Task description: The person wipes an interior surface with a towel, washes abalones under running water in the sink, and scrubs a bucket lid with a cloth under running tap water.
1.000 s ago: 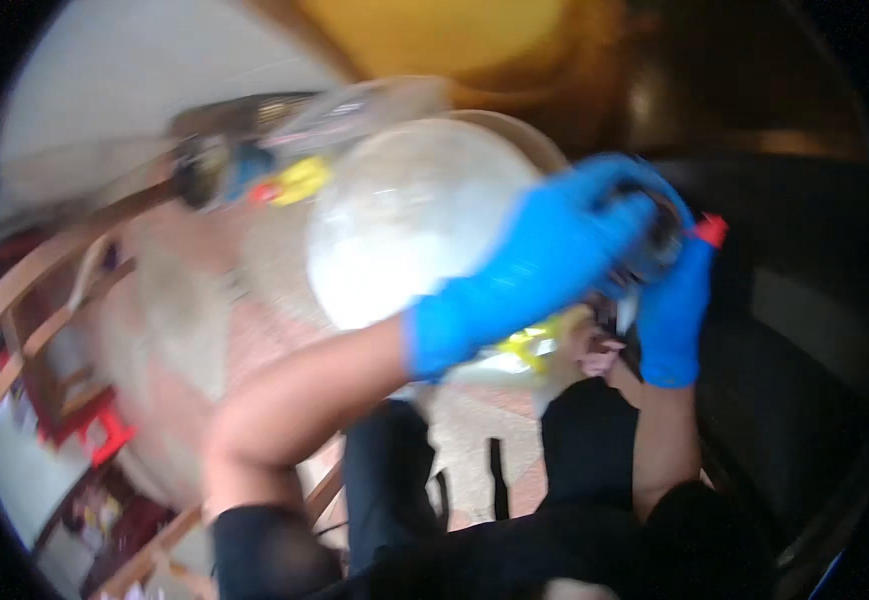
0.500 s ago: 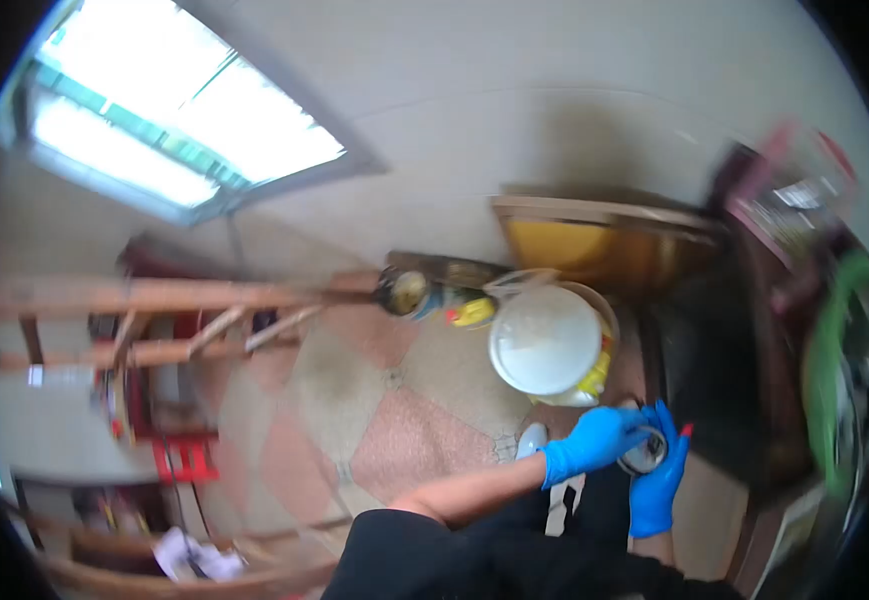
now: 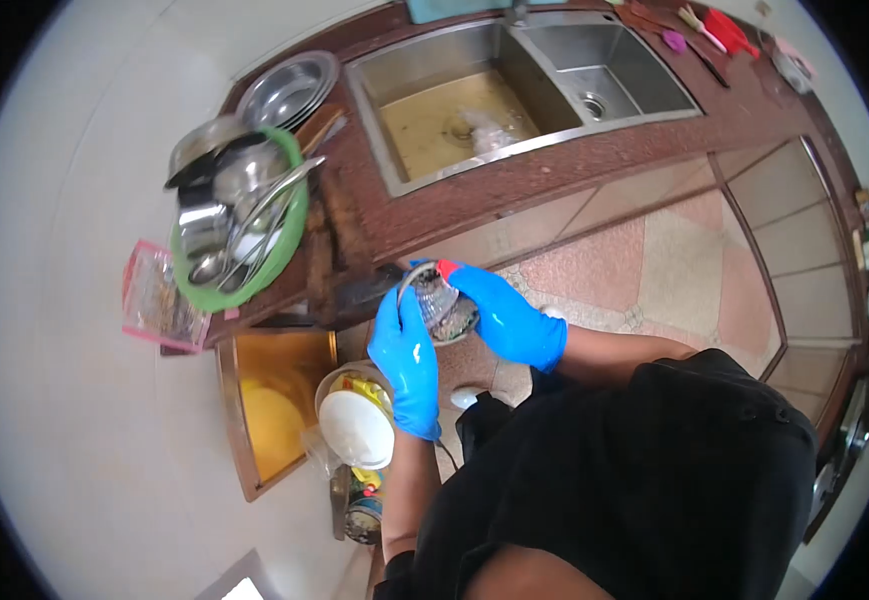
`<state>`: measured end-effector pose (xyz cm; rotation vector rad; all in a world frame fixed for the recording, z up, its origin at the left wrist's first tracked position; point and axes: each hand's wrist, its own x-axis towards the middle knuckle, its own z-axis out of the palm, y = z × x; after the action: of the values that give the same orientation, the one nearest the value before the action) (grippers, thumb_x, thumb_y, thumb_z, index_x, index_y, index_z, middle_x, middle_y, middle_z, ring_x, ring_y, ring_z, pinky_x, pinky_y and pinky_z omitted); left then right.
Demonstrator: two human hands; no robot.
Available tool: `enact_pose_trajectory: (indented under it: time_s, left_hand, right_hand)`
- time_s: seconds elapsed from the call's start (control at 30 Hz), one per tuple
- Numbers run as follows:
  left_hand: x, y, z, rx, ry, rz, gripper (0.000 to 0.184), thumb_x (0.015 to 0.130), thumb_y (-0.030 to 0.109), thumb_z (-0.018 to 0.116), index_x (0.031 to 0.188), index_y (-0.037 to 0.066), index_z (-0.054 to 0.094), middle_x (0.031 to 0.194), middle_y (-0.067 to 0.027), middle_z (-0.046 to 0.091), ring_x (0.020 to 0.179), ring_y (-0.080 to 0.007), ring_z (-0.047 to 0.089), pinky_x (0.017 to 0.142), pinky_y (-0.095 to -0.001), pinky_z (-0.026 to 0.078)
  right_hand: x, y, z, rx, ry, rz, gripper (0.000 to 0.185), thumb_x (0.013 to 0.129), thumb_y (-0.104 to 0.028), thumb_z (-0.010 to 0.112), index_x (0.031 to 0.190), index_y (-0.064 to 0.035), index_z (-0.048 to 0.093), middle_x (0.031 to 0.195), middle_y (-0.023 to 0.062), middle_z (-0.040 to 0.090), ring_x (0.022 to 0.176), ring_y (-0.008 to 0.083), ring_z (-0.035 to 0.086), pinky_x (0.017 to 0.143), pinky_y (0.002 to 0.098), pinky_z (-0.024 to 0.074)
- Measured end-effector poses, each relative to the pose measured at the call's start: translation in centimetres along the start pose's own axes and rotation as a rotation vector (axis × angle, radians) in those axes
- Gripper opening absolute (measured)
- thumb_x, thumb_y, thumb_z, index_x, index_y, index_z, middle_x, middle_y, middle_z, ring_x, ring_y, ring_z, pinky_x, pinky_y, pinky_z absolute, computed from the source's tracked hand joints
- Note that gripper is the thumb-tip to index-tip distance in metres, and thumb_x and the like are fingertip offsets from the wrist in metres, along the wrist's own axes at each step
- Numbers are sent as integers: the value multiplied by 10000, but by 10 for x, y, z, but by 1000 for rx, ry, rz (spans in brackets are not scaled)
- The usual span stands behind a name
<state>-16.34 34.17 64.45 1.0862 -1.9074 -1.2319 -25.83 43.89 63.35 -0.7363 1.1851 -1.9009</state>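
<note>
Both hands wear blue gloves and are held in front of my body, near the counter's front edge. My left hand (image 3: 406,360) has its fingers closed around the near side of a round, metal-rimmed strainer (image 3: 436,298), which is tilted. From the other side my right hand (image 3: 506,318) grips the same strainer, a small red patch showing at a fingertip. Dark bits cling inside it and a clump of wet-looking scraps shows at its lower edge. Part of the rim is hidden by the fingers.
A double steel sink (image 3: 394,180) has cloudy brownish water in its left basin. On the counter, a green basin (image 3: 299,215) holds pots and ladles beside stacked metal bowls (image 3: 289,90). A white-lidded bucket (image 3: 356,430) stands below, near an open cabinet door (image 3: 244,430).
I have turned from the floor and the lidded bucket towards the counter and sink. The strainer has stayed between my two gloved hands.
</note>
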Motion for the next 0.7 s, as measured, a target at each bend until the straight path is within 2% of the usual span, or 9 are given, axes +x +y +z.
enact_pose_trajectory:
  time_s: [0.03,0.17,0.23,0.33,0.4,0.47,0.53,0.6,0.7]
  left_hand:
    - [8,5,21,-11,-67,-25,278,956,198,556,1102,-19,648,974,-145,696,852,-147,630,784,-316,505]
    - [26,40,118,-399,-278,-113,281,971,174,531,1159,-12,627,1038,-59,651,918,-117,591,836,-281,485]
    - [41,59,179,-421,-318,-118,297,973,182,533,1175,-19,616,1068,-68,643,953,-128,589,862,-283,474]
    - [47,84,266,-410,-319,-74,289,973,187,530,1172,-1,621,1048,-75,647,933,-136,592,848,-298,481]
    - [58,94,315,-120,-246,206,289,975,193,524,1172,4,621,1047,-84,639,929,-160,600,854,-318,478]
    - [66,107,359,-147,-278,159,285,977,192,517,1150,-8,625,1048,-99,630,935,-175,603,858,-331,477]
    - [82,115,391,-463,-391,-146,283,979,192,510,1119,-23,628,1043,-97,636,922,-160,607,834,-318,487]
    - [92,128,416,-468,-386,-184,281,977,189,511,1116,-27,627,1043,-94,639,915,-155,610,827,-310,491]
    - [106,144,449,-531,-398,-236,279,975,178,509,1123,-29,624,1044,-85,643,906,-146,614,819,-295,498]
  right_hand:
    - [1,-5,-20,-205,27,-236,402,1008,-234,426,1316,14,501,1229,55,583,1107,132,534,1004,297,395]
    - [8,-57,-105,-229,108,-225,389,998,-234,444,1289,11,525,1214,50,587,1093,126,533,990,296,402]
    - [37,-65,-154,180,285,4,371,990,-240,459,1259,-3,550,1163,44,604,1058,117,545,963,292,418]
    - [57,-91,-230,345,363,49,396,983,-299,477,1281,-51,558,1205,53,605,1113,135,565,974,290,430]
    - [76,-104,-277,569,352,140,440,996,-356,463,1309,-54,532,1201,44,605,1085,136,579,971,294,435]
    - [77,-129,-310,599,357,126,474,1006,-402,434,1328,-64,513,1196,43,608,1088,135,577,970,301,437]
    - [88,-131,-338,582,352,173,532,1008,-456,388,1363,-67,471,1231,57,592,1115,156,570,988,318,432]
    - [101,-133,-359,824,383,48,526,1005,-482,373,1293,-65,515,1189,72,612,1081,180,589,967,331,454]
    - [114,-138,-386,795,396,-62,604,999,-524,321,1363,-58,446,1282,86,559,1167,202,545,1027,348,415]
